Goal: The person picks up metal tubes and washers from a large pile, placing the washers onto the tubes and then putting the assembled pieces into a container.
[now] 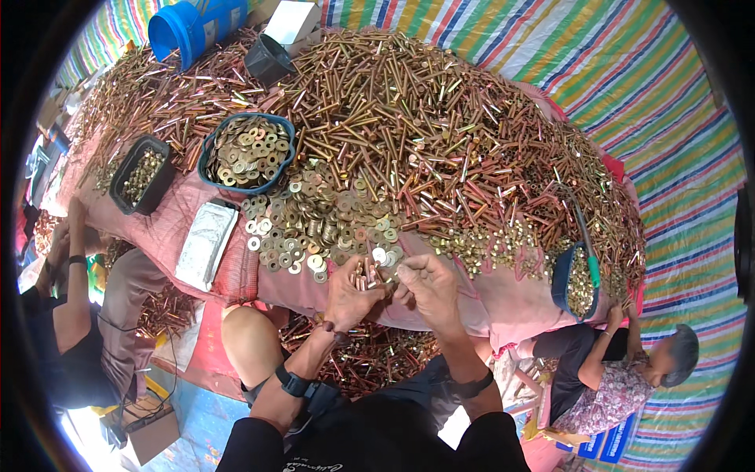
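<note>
My left hand [350, 300] is closed round a small bundle of brassy bolts [367, 278], their ends sticking up between thumb and fingers. Close beside it, my right hand [432, 288] has thumb and fingers pinched together by the bolt ends; whatever it pinches is too small to tell. Just beyond both hands, loose flat washers [314, 224] spread over the pink cloth [291, 289]. Behind them rises a big heap of brassy and reddish bolts [377, 110]. Small nuts [487, 250] lie scattered to the right of my right hand.
A blue basin [206, 175] holds washers; a black tub [119, 193] and a dark blue tub [560, 287] hold nuts. A white packet [206, 245] lies on the cloth. A green-handled tool [592, 271] leans at the right tub. People sit at left [75, 315] and right [594, 393].
</note>
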### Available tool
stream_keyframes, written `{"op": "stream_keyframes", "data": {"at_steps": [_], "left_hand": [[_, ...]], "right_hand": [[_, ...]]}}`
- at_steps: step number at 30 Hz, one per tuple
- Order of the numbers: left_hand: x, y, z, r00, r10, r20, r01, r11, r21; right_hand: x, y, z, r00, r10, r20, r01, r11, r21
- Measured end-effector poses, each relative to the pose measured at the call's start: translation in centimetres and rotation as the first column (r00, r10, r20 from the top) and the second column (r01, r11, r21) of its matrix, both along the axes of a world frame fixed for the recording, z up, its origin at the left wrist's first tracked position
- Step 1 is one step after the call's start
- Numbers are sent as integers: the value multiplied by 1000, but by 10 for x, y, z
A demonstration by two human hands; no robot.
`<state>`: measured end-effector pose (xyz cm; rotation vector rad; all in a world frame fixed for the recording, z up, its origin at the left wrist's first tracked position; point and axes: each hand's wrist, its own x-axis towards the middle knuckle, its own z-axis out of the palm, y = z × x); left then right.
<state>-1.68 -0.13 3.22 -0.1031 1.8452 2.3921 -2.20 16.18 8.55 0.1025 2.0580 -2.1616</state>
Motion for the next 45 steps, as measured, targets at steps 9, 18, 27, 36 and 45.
{"op": "stream_keyframes", "data": {"at_steps": [9, 18, 27, 36, 45], "left_hand": [[3, -2, -22, 999, 20, -38, -21, 999, -28], [3, 3, -14, 999, 0, -34, -2, 999, -51], [2, 1, -26, 996, 38, -79, -45, 995, -95], [-1, 1, -22, 997, 12, -74, -16, 999, -51], [0, -1, -13, 998, 39, -56, -41, 999, -35]], "right_hand": [[-5, 0, -4, 999, -34, -32, 41, 968, 248], [-70, 33, -25, 810, 260, -526, 391, 428, 815], [16, 53, -32, 965, -111, -239, 239, 748, 620], [14, 59, -40, 946, 168, -277, 125, 601, 790], [-2, -4, 9, 928, -153, -340, 192, 978, 84]]}}
